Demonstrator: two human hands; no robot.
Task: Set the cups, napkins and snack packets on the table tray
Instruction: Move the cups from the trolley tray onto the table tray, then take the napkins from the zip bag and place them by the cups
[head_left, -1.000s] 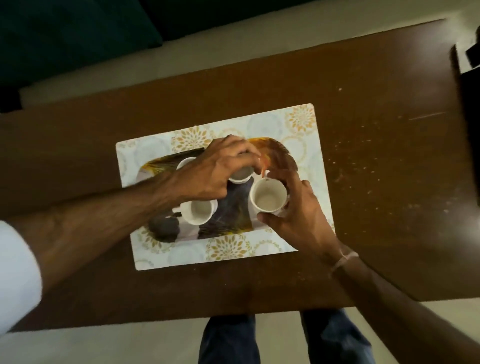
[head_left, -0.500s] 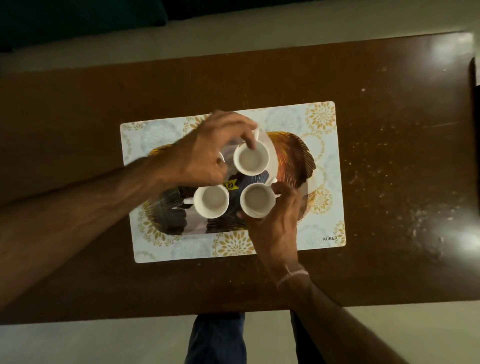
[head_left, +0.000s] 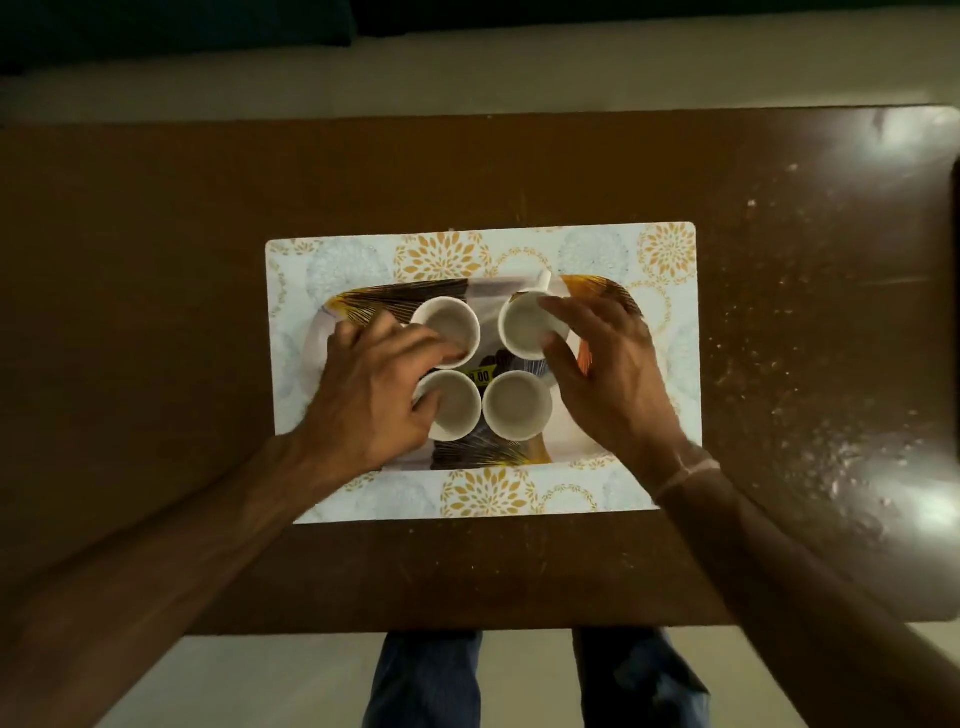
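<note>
Several white cups stand in a square on the patterned tray (head_left: 602, 296), which lies on a floral placemat (head_left: 363, 260). My right hand (head_left: 608, 379) pinches the far right cup (head_left: 522, 330) with thumb and fingers on its right rim. The near right cup (head_left: 517, 405) stands free. My left hand (head_left: 374, 395) lies over the left side of the tray. Its thumb is on the rim of the near left cup (head_left: 457, 410), and its blurred fingers reach the near rim of the far left cup (head_left: 447, 325). Whether it grips either cup is unclear. No napkins or snack packets are in view.
The placemat sits in the middle of a dark brown wooden table (head_left: 156, 312), whose right side is speckled with crumbs (head_left: 779, 364). My legs (head_left: 535, 680) show below the table's near edge. Pale floor lies beyond the far edge.
My right hand has left the near right cup and now holds the far right cup, which sits farther right. My left hand has pulled back toward the two left cups.
</note>
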